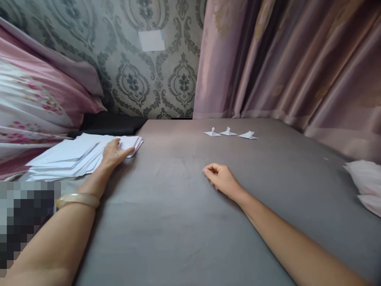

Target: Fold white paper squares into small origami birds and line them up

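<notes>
My left hand [114,153], with a pale bangle [77,201] on its wrist, rests on a stack of white paper sheets [70,151] at the left. Its thumb is spread away from the fingers, close to the stack's right end, and some fingertips are hidden. Over the middle of the grey cloth, my right hand [222,176] is curled closed, thumb against the fingers, and no object shows in it. Beyond it stand three small folded white paper birds, the left one [212,132], the middle one [228,132] and the right one [249,135], in a row.
A grey cloth [166,222] covers the flat surface. Black folded fabric [111,124] lies behind the paper stack, beside pink floral fabric [38,95]. Mauve curtains [268,59] hang at the back right. White crumpled material [366,184] sits at the right edge. The patterned wall bears a white sheet [151,41].
</notes>
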Demonstrator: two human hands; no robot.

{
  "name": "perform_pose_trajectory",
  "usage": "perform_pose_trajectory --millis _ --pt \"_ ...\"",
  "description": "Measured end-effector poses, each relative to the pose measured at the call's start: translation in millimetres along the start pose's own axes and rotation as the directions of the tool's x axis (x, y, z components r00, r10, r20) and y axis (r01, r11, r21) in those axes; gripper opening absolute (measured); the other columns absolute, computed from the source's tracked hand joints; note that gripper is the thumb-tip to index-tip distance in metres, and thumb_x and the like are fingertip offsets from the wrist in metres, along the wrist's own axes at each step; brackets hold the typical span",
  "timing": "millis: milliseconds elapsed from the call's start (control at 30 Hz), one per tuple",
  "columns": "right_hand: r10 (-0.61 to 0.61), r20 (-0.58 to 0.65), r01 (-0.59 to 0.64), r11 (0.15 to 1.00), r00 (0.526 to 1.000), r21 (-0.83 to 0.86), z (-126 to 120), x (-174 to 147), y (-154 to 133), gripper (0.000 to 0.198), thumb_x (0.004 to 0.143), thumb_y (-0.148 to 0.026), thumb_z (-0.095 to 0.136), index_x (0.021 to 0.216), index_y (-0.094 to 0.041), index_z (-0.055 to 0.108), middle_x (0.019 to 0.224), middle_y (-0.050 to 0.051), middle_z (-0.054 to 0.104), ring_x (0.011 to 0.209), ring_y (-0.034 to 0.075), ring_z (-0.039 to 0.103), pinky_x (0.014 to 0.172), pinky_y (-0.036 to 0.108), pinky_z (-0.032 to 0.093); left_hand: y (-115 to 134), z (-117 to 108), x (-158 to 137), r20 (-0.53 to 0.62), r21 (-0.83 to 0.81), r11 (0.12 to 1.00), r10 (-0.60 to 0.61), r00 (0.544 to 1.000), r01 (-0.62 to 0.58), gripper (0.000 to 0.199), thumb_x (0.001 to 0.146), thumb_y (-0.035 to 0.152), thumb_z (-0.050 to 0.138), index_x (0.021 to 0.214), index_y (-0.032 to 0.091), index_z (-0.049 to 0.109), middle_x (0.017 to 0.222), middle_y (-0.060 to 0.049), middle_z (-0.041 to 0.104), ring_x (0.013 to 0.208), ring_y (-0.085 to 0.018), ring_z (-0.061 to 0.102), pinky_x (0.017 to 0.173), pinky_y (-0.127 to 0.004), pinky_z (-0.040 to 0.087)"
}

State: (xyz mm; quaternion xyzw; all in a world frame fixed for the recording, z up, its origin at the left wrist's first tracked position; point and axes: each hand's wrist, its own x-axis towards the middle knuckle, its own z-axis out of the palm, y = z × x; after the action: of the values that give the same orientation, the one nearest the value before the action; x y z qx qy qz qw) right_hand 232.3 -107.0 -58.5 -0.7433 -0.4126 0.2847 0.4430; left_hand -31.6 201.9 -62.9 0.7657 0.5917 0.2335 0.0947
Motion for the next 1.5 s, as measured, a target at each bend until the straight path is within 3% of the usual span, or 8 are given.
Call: perform_pose_trajectory --millis 300,567,667,867,1067,1167,1300,1500 --pt "-0.003 0.002 0.003 1.0 1.0 -0.02 -1 -1 0 0.02 0.081 -0.032 0.053 0.083 -0.016 0.065 0.056 -0.002 0.053 0.048 0.009 0.045 0.048 0.021 0.038 9 -7 -6 0.04 -0.055 0.997 -0.054 0.998 0.056 0.083 0.068 0.044 0.064 0.136 0.001 0.042 0.134 -0.024 0.051 0.122 -0.037 0.049 0.103 -0.046 0.039" --pt "-0.02 0.004 0.02 1.0 1.0 -0.019 0 1 4 0.019 0.081 -0.032 0.054 0.083 -0.016 0.065 0.056 -0.002 0.055 0.048 0.009 0.047 0.05 0.021 0.039 9 -9 -9 0.016 -0.198 0.972 -0.129 0.992 0.129 0.083 0.067 0.047 0.064 0.136 0.006 0.043 0.131 -0.019 0.055 0.117 -0.034 0.053 0.101 -0.045 0.04" --pt "-0.007 0.006 0.007 1.0 1.0 -0.025 0 1 3 0.019 0.082 -0.031 0.053 0.083 -0.016 0.065 0.056 -0.003 0.054 0.047 0.009 0.046 0.05 0.021 0.039 6 -9 -8 -0.021 -0.225 0.96 -0.176 0.984 0.167 0.074 0.07 0.046 0.063 0.134 0.01 0.047 0.126 -0.015 0.06 0.111 -0.03 0.057 0.099 -0.043 0.042" --pt "-0.007 0.004 0.008 1.0 1.0 -0.024 0 1 3 0.02 0.082 -0.032 0.053 0.085 -0.016 0.065 0.056 -0.003 0.054 0.049 0.009 0.047 0.052 0.022 0.039 0 -10 -5 -0.15 -0.256 0.956 -0.184 0.971 0.142 0.046 0.075 0.043 0.06 0.111 0.014 0.066 0.11 -0.01 0.068 0.108 -0.027 0.06 0.1 -0.038 0.043" --pt "-0.025 0.006 0.025 1.0 1.0 -0.013 1 2 6 0.019 0.082 -0.031 0.053 0.085 -0.016 0.065 0.066 0.0 0.06 0.054 0.009 0.05 0.052 0.021 0.04 4 -12 -11 -0.163 -0.207 0.972 -0.15 0.975 0.115 0.048 0.081 0.05 0.054 0.11 0.014 0.067 0.103 -0.011 0.07 0.102 -0.026 0.063 0.097 -0.04 0.045" --pt "-0.021 0.007 0.021 1.0 1.0 -0.014 1 2 7 0.019 0.082 -0.03 0.052 0.085 -0.016 0.065 0.069 0.001 0.061 0.055 0.009 0.051 0.052 0.021 0.04 5 -10 -11 -0.097 -0.15 0.988 -0.056 0.994 0.041 0.064 0.075 0.056 0.059 0.121 0.013 0.06 0.117 -0.014 0.065 0.11 -0.03 0.06 0.099 -0.041 0.043" --pt "-0.027 0.009 0.027 0.999 1.0 -0.019 1 1 5 0.02 0.082 -0.03 0.052 0.085 -0.016 0.065 0.07 0.001 0.062 0.055 0.009 0.05 0.053 0.021 0.04 5 -6 -6 0.009 0.056 0.998 0.017 1.0 -0.017 0.086 0.068 0.058 0.065 0.135 0.008 0.046 0.136 -0.021 0.051 0.125 -0.037 0.047 0.105 -0.047 0.037" --pt "-0.008 0.013 0.008 1.0 1.0 -0.02 -1 -1 1 0.019 0.082 -0.03 0.052 0.084 -0.016 0.064 0.07 0.002 0.062 0.056 0.009 0.051 0.054 0.021 0.041 9 -8 -7 0.033 0.079 0.997 -0.003 0.999 0.0 0.078 0.072 0.046 0.061 0.137 0.007 0.043 0.136 -0.02 0.051 0.126 -0.036 0.048 0.105 -0.045 0.037"
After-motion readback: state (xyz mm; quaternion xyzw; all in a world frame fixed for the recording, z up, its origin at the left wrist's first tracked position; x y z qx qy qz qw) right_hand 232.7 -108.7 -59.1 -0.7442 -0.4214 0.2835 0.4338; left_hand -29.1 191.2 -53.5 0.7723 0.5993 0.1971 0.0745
